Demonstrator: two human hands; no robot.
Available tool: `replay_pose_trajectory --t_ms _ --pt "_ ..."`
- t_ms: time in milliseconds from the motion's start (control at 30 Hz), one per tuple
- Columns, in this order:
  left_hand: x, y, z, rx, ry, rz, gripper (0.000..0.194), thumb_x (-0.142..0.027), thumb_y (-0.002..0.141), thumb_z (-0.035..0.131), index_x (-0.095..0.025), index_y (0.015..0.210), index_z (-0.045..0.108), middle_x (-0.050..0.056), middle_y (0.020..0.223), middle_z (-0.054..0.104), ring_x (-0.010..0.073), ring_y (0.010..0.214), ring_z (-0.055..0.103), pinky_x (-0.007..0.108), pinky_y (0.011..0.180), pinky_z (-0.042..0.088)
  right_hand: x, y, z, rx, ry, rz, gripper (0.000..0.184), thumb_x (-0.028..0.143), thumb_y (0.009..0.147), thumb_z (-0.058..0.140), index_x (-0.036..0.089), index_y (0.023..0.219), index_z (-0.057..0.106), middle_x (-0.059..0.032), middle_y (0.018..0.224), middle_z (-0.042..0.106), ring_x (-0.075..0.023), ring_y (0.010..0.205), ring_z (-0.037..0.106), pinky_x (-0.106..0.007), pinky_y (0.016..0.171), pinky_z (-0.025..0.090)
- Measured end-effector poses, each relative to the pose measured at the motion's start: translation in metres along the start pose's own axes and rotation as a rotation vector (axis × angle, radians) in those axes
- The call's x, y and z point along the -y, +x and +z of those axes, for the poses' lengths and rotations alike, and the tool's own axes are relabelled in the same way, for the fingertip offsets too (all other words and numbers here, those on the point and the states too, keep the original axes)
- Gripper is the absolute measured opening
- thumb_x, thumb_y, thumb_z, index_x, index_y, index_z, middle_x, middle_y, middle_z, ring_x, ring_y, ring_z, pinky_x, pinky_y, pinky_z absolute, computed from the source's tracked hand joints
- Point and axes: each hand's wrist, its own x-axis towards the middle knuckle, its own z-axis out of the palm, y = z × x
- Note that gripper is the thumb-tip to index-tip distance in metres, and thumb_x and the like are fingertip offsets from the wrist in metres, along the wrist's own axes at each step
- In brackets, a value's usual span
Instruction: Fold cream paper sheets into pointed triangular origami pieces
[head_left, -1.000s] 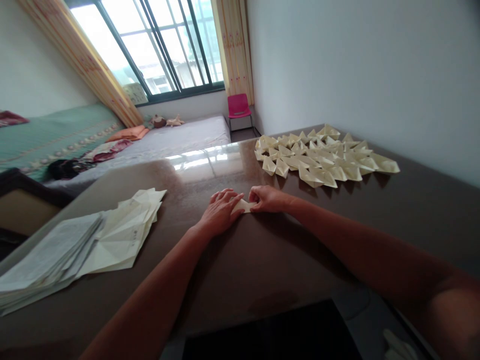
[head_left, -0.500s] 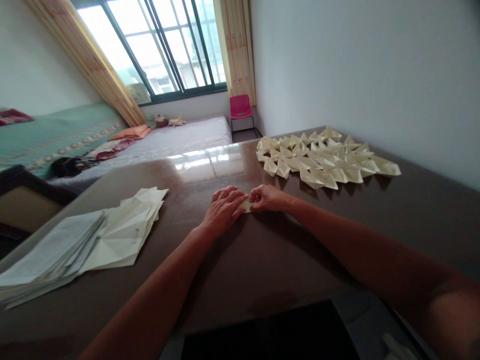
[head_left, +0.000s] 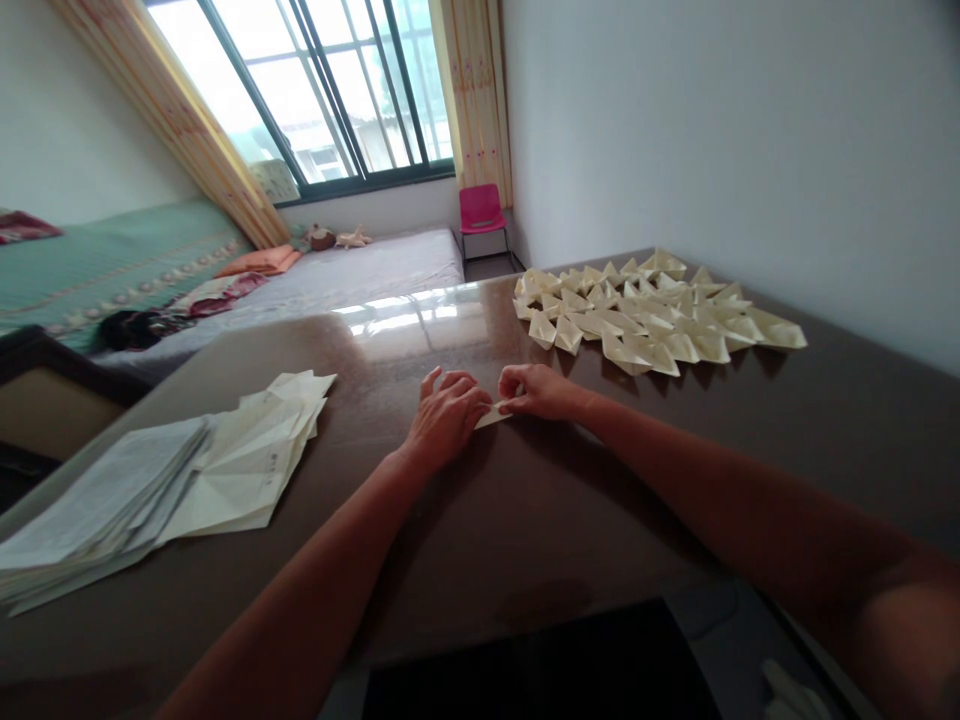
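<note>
A small folded piece of cream paper point(head_left: 493, 416) lies on the brown table, mostly covered by my hands. My left hand point(head_left: 448, 408) presses on its left part, fingers bent and thumb side against the paper. Closed in a pinch, my right hand point(head_left: 536, 391) grips the paper's right end. Right of and beyond my hands stand several folded cream paper boats point(head_left: 649, 320) in close rows. To the left lie creased cream sheets point(head_left: 247, 460), partly beside and under a stack of printed paper point(head_left: 105, 490).
The glossy brown table point(head_left: 420, 560) reaches toward a bed point(head_left: 390, 262) under the window. A pink chair point(head_left: 482, 210) stands by the far wall. At the left edge is a dark-framed chair point(head_left: 67, 410). The white wall point(head_left: 712, 140) borders the table's right side.
My left fingers have drawn up from lying flatter to more bent, and more of the paper's near edge shows. My right hand stays pinched at nearly the same spot.
</note>
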Motion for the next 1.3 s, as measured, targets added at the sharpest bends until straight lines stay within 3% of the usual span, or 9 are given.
replay_pose_trajectory --t_ms 167,400,533,667,800,1000,1300 --pt "0.004 0.000 0.000 0.006 -0.038 -0.026 0.023 -0.032 0.093 0.044 -0.024 0.091 0.066 0.003 0.098 0.066 0.0200 0.108 0.052 0.043 0.106 0.026 0.006 -0.001 0.004 -0.072 -0.085 0.032 0.013 0.029 0.072 0.073 0.019 0.079 0.069 -0.0007 0.077 0.069 -0.0122 0.067 0.058 -0.020 0.059 0.037" --pt "0.008 -0.001 0.001 -0.015 -0.047 -0.026 0.025 -0.034 0.094 0.043 -0.024 0.091 0.066 0.002 0.097 0.065 0.0191 0.105 0.052 0.040 0.104 0.030 0.001 0.000 -0.002 0.071 0.178 -0.054 0.015 0.025 0.082 0.060 0.013 0.084 0.069 0.0004 0.065 0.064 -0.0102 0.060 0.056 -0.020 0.058 0.039" --pt "0.011 -0.003 0.000 -0.032 -0.021 0.015 0.024 -0.033 0.094 0.043 -0.024 0.089 0.065 0.002 0.099 0.066 0.0183 0.106 0.053 0.042 0.107 0.027 -0.001 -0.001 -0.003 0.056 0.229 -0.035 0.018 0.024 0.075 0.067 0.013 0.088 0.067 -0.0014 0.078 0.065 -0.0102 0.067 0.056 -0.019 0.061 0.041" --pt "0.010 -0.006 -0.005 -0.092 0.009 0.071 0.023 -0.031 0.095 0.044 -0.024 0.088 0.064 0.002 0.099 0.066 0.0172 0.107 0.054 0.043 0.111 0.021 -0.004 -0.003 -0.012 0.222 0.456 0.096 0.040 0.029 0.069 0.073 0.013 0.105 0.061 -0.0051 0.093 0.065 -0.0106 0.069 0.058 -0.018 0.055 0.045" --pt "0.008 -0.006 -0.007 -0.110 0.015 0.126 0.021 -0.030 0.094 0.045 -0.024 0.088 0.065 0.001 0.096 0.067 0.0172 0.106 0.054 0.044 0.112 0.020 -0.006 -0.003 -0.016 0.327 0.589 0.137 0.036 0.041 0.076 0.067 0.013 0.098 0.066 -0.0047 0.085 0.066 -0.0083 0.060 0.056 -0.017 0.047 0.042" --pt "0.008 -0.005 -0.004 -0.079 0.038 0.058 0.024 -0.030 0.095 0.041 -0.024 0.092 0.064 0.003 0.099 0.065 0.0181 0.103 0.053 0.043 0.109 0.024 0.000 -0.003 -0.007 0.256 0.456 0.058 0.033 0.040 0.075 0.066 0.012 0.092 0.071 -0.0011 0.067 0.063 -0.0070 0.054 0.051 -0.016 0.045 0.035" --pt "0.006 -0.003 -0.003 -0.018 0.042 0.017 0.024 -0.032 0.094 0.043 -0.028 0.098 0.066 0.003 0.101 0.065 0.0209 0.109 0.050 0.046 0.109 0.021 0.011 -0.002 0.008 0.019 0.158 0.014 0.017 0.026 0.074 0.066 0.013 0.082 0.074 0.0011 0.055 0.062 -0.0083 0.051 0.051 -0.018 0.050 0.035"
